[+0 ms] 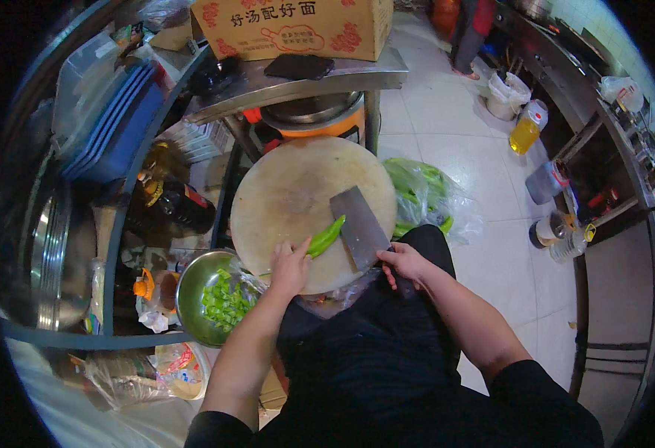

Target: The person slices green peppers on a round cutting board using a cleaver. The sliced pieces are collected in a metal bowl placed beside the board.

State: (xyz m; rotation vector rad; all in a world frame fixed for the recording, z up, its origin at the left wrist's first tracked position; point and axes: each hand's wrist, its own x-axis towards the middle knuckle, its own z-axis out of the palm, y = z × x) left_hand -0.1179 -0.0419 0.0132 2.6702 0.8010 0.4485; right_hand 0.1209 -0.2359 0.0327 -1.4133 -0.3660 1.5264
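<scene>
A long green pepper [327, 237] lies over the front half of a round wooden chopping block [282, 190]. My left hand [290, 267] grips its near end, and its tip reaches the blade beyond. In my right hand [404, 263] is the handle of a Chinese cleaver [360, 227], whose broad blade rests flat or nearly flat on the block's right part. Cut green pepper pieces [224, 299] fill part of a steel bowl [193, 305] left of my left forearm. A clear plastic bag of whole green peppers [425, 187] sits on the floor, right of the block.
A steel table [355, 75] beyond the block carries a cardboard box [294, 31] and a black phone-like object [299, 66]. Shelving with blue trays [117, 123] and bottles [179, 204] flanks the left. Oil jug [526, 129], bucket [505, 101] and a person's legs [464, 42] are at right.
</scene>
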